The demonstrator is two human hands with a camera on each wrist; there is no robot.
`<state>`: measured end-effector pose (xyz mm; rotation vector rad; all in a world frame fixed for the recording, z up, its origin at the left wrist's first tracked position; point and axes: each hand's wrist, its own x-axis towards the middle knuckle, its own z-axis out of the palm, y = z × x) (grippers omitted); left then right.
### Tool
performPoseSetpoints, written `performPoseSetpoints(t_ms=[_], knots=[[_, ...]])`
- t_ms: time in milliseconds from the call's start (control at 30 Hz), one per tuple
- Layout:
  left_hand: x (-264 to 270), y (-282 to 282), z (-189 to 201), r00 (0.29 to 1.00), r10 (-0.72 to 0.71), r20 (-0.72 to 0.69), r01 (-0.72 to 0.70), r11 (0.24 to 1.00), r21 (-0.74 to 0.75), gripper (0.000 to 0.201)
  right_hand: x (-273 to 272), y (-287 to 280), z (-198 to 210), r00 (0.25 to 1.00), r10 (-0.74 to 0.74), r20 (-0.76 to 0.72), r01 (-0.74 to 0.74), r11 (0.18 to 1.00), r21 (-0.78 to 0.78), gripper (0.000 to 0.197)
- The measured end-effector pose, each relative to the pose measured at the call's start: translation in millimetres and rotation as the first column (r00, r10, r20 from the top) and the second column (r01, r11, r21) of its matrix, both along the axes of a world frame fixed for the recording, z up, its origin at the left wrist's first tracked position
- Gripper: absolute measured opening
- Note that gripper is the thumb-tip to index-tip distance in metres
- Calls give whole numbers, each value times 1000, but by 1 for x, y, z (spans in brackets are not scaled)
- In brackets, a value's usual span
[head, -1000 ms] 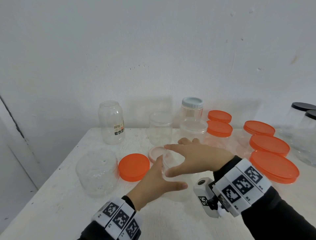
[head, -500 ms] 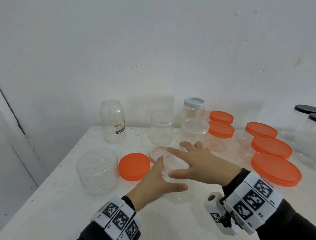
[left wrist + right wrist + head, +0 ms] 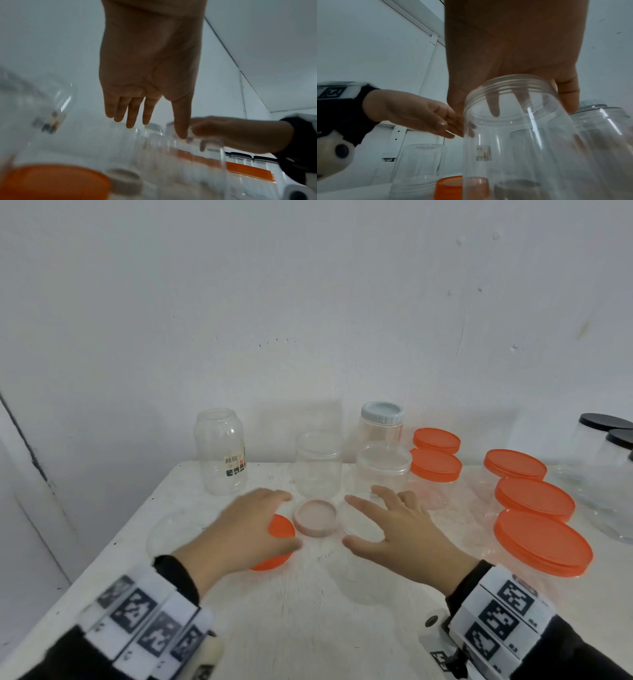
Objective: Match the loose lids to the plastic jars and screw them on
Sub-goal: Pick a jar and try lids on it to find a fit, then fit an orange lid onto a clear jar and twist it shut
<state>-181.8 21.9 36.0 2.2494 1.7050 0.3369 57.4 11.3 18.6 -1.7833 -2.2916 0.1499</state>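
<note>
Now left hand (image 3: 239, 534) over orange lid (image 3: 279, 530), fingers loose; right hand (image 3: 400, 534) spread above open jar (image 3: 513, 121), holding nothing.

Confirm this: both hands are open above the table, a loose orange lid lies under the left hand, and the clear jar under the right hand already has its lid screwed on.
Not quite. The clear jar under the right hand has no lid: the right wrist view shows its threaded mouth bare. The rest stands: both hands are open, and the loose orange lid lies under the left hand.
</note>
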Motion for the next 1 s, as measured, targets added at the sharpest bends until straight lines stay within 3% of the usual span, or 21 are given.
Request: performPoseSetpoints(t_ms=[100,200,467,800,1000], knots=[[-33,5,14,952,161,-259,-166,986,4,81,21,8,4,993,-111,-34,111,994,11,68],[-56,8,13,906,229,-357,-270,961,-68,90,43,16,5,972,-228,-46,229,973,15,67],[-73,7,-5,902,241,-358,-318,932,-173,102,73,30,4,904,-425,-33,426,905,10,65],[-76,10,-15,882,248,-402,-324,937,-133,108,70,38,8,894,-446,49,446,895,6,57],[-71,6,-18,851,258,-458,-322,944,-67,108,22,48,7,969,-219,116,206,972,116,61]])
